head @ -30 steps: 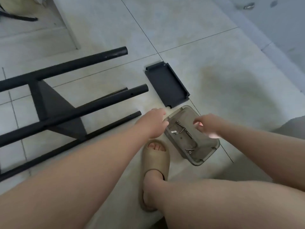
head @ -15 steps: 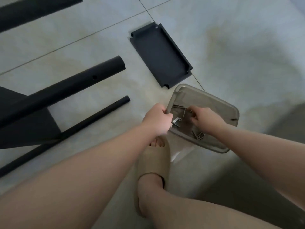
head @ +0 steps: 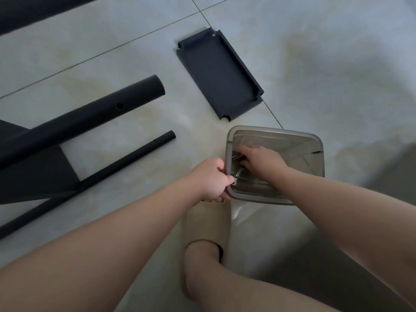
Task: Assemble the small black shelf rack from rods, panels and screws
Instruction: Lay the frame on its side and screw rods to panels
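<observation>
From the head camera, a translucent grey-brown plastic tub (head: 292,132) sits on the tiled floor (head: 337,64), its near rim overlapping the toe of a beige slipper (head: 207,221) worn on the person's foot. Inside the tub, a small heap of metal screws (head: 239,174) lies bunched against the left wall.

The left hand (head: 211,179) has its fingers curled over the tub's left rim, gripping it. The right hand (head: 261,159) reaches down inside, fingertips in among the screws; whether it has pinched one cannot be told.

Just beyond the tub a loose black panel (head: 219,74) with raised edges lies flat on the floor. To the left lie a thick black rod (head: 90,122) and a thin black rod (head: 112,168), joined farther left to a dark fitted panel (head: 33,172).
</observation>
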`<act>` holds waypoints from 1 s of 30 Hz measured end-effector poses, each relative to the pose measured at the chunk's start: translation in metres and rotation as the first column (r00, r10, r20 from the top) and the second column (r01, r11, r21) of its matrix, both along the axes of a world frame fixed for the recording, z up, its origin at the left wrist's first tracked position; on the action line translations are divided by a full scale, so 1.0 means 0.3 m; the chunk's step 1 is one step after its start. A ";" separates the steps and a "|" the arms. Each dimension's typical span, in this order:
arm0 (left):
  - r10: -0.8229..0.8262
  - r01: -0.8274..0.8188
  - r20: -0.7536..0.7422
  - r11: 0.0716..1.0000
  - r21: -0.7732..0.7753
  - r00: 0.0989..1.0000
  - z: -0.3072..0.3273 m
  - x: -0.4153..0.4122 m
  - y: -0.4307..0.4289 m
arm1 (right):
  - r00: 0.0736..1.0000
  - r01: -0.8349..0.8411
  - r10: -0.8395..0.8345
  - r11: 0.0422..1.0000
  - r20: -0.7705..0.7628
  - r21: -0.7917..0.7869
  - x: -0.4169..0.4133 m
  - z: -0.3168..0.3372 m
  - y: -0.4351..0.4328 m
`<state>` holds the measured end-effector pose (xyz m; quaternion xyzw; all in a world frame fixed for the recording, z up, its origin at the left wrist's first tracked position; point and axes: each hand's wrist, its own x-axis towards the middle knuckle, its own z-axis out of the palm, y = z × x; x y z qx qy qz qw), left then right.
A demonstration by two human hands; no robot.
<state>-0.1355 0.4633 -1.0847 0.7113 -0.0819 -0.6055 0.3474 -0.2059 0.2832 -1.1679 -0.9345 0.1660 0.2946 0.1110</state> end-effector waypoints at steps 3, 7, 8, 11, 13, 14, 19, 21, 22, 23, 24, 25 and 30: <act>0.001 -0.001 -0.007 1.000 -0.008 1.000 0.005 -0.004 0.003 | 1.000 -0.003 0.002 0.999 -0.012 -0.051 -0.008 -0.018 0.000; 0.029 -0.029 0.007 0.999 -0.017 1.000 0.005 -0.012 0.008 | 1.000 0.005 -0.004 0.997 0.012 -0.082 -0.013 -0.012 -0.001; 0.034 -0.034 0.017 0.999 -0.014 0.999 0.007 -0.015 0.009 | 1.000 0.009 -0.006 0.995 0.030 -0.095 -0.013 -0.002 0.000; 0.051 -0.051 0.039 0.999 0.000 0.998 0.029 -0.028 0.027 | 0.998 0.031 -0.025 0.994 0.058 -0.102 -0.015 0.055 0.008; 0.031 -0.033 0.079 0.999 0.023 0.996 0.050 -0.030 0.042 | 0.993 0.073 -0.066 0.995 0.095 -0.062 -0.025 0.112 0.018; 0.011 -0.015 0.102 0.999 0.038 0.995 0.062 -0.028 0.054 | 0.989 0.084 -0.079 0.996 0.125 -0.034 -0.032 0.146 0.024; -0.124 0.106 0.214 0.990 0.094 0.969 0.184 0.010 0.157 | 0.954 0.108 -0.144 0.983 0.262 0.147 -0.056 0.373 0.057; -0.209 0.177 0.286 0.975 0.132 0.935 0.257 0.039 0.209 | 0.932 0.129 -0.192 0.968 0.307 0.216 -0.041 0.481 0.086; -0.251 0.211 0.324 0.965 0.156 0.912 0.301 0.055 0.239 | 0.918 0.123 -0.201 0.964 0.343 0.236 -0.026 0.537 0.109; -0.287 0.236 0.362 0.955 0.179 0.887 0.349 0.072 0.273 | 0.899 0.108 -0.200 0.963 0.389 0.246 -0.007 0.595 0.137; -0.312 0.251 0.400 0.947 0.200 0.862 0.395 0.090 0.308 | 0.877 0.090 -0.197 0.964 0.438 0.252 0.015 0.655 0.167; -0.327 0.256 0.437 0.942 0.215 0.838 0.441 0.107 0.347 | 0.854 0.070 -0.194 0.962 0.483 0.263 0.040 0.719 0.201; -0.280 0.180 0.541 0.956 0.231 0.793 0.644 0.177 0.599 | 0.798 -0.082 -0.143 0.937 0.586 0.340 0.178 1.006 0.423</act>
